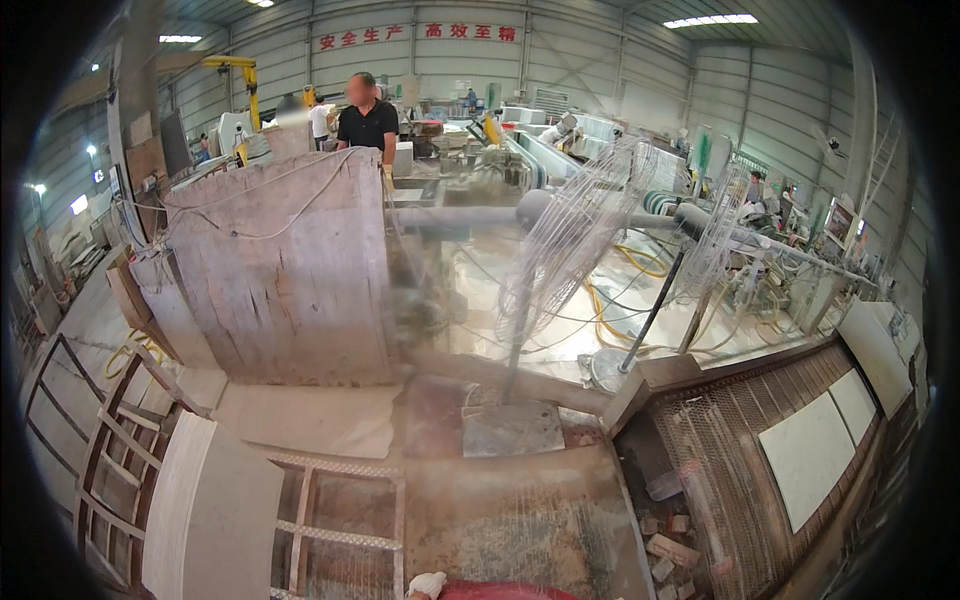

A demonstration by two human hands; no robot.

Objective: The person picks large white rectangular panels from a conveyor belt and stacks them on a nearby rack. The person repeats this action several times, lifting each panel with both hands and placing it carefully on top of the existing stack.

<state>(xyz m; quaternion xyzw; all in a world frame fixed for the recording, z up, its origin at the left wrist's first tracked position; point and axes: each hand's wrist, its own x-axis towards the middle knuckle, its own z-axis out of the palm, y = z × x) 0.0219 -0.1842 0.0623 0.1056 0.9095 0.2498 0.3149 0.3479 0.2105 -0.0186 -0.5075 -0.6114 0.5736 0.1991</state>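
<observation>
Gloved hand point(428, 585) at bottom edge, pale glove above red sleeve point(505, 592); only small part shows, which hand cannot tell, grip state cannot tell, nothing seen held. Just beyond hand: dusty floor point(520, 520) with small grey stone slab point(512, 428) lying flat. Left of slab: white curved panel point(210, 510) on metal frame point(110, 450). Beyond slab: big upright stone block point(285, 280). Right of slab: two standing fans point(570, 235). Far behind block: person in black shirt point(367, 125).
</observation>
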